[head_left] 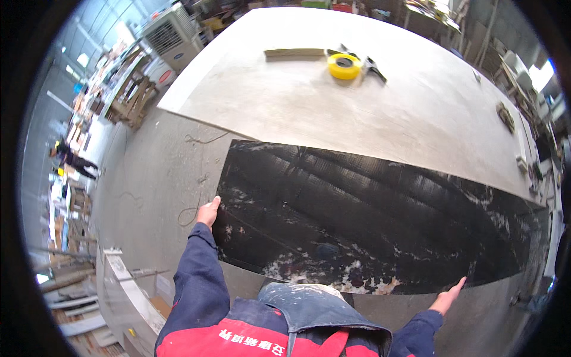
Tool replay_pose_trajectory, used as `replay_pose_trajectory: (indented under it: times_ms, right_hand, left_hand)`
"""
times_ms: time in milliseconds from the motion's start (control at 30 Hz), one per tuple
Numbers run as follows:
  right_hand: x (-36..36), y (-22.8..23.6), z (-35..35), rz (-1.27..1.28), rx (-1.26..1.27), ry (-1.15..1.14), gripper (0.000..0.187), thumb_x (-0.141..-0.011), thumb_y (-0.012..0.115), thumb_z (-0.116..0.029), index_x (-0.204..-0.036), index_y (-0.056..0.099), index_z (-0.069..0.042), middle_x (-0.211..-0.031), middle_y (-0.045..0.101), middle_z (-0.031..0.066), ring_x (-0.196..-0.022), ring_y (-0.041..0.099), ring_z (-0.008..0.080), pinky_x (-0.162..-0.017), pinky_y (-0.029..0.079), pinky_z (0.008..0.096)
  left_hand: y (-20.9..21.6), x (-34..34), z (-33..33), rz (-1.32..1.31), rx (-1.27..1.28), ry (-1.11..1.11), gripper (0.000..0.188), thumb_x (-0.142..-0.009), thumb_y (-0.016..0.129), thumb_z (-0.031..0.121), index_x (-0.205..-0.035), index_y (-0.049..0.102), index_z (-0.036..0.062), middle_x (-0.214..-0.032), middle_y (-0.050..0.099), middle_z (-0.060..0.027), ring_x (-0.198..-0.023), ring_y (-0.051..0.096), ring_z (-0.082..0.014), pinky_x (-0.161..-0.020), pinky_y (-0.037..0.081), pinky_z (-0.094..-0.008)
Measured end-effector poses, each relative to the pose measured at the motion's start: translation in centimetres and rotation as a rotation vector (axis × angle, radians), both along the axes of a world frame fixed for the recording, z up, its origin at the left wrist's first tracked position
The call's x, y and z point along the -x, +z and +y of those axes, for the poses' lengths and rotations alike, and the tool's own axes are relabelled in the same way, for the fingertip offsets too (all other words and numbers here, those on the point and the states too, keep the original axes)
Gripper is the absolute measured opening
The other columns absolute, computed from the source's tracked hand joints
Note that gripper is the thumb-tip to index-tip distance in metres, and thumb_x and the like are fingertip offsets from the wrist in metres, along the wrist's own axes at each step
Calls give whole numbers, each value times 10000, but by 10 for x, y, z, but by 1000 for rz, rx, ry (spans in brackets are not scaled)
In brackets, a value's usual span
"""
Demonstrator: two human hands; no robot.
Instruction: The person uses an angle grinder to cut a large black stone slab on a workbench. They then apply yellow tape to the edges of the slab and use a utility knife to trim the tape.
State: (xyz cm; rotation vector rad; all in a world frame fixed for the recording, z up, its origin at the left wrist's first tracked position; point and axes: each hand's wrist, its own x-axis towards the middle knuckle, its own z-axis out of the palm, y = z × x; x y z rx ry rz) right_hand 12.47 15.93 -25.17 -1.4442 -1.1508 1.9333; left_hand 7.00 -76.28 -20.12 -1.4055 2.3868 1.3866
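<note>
A large black panel (357,220) with pale, patchy marks stretches in front of my body, between me and a big light-coloured table (285,107). Its far edge reaches over or against the table's near side; whether it rests there I cannot tell. My left hand (208,212) grips the panel's left edge, thumb on top and the other fingers hidden beneath. At the near edge, toward the right, my right hand (447,297) holds it, the thumb or a finger lying along the rim. The panel's underside is out of sight.
On the table lie a yellow tape roll (344,66), a dark tool (376,70) and a narrow strip (294,53). A cord (193,211) trails over the floor at left. A person (74,159) stands far left. An air cooler (172,38) is behind; boards (128,285) lean at lower left.
</note>
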Motion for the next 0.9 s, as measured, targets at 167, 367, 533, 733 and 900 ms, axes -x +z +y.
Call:
replay_pose_trajectory:
  times_ms: [167,367,533,733,900]
  right_hand:
    - [0,18,-81,30,-2,20,859,-919,642,-611,-1461,477,35,-1493,525,132,-1301,542,294,-1137,404,407]
    - [0,33,-178,23,69,-13,853,-920,653,-600,-1456,478,39,-1464,549,134,-1288,546,298,-1130,414,422]
    - [-15,18,-224,46,102,33,827,-925,634,-623,-1423,517,28,-1433,575,114,-1268,559,282,-1089,443,425]
    - [-35,6,-270,25,118,15,732,-915,652,-639,-1238,646,18,-1087,684,84,-885,633,212,-814,546,394]
    - [-8,14,-297,-97,-57,-219,635,-920,664,-615,-959,748,13,-828,671,42,-666,565,147,-578,467,323]
  left_hand:
    - [-13,15,5,86,-96,-29,595,-962,659,484,-1198,698,-61,-1139,731,-122,-1036,656,-204,-950,483,-358]
    - [-15,80,-15,221,-337,-218,367,-1003,616,302,-1127,701,-33,-1053,732,-88,-912,661,-190,-845,506,-359]
    - [-15,157,-22,334,-431,-243,266,-1006,569,187,-1147,672,-13,-1021,721,-83,-880,656,-199,-820,513,-366]
    - [16,210,4,405,-587,-175,320,-963,587,159,-1236,653,5,-1042,707,-90,-886,661,-205,-805,541,-367]
    - [-23,211,-33,441,-743,-218,502,-1026,575,175,-1467,463,-38,-1389,594,-157,-1219,599,-259,-1046,483,-384]
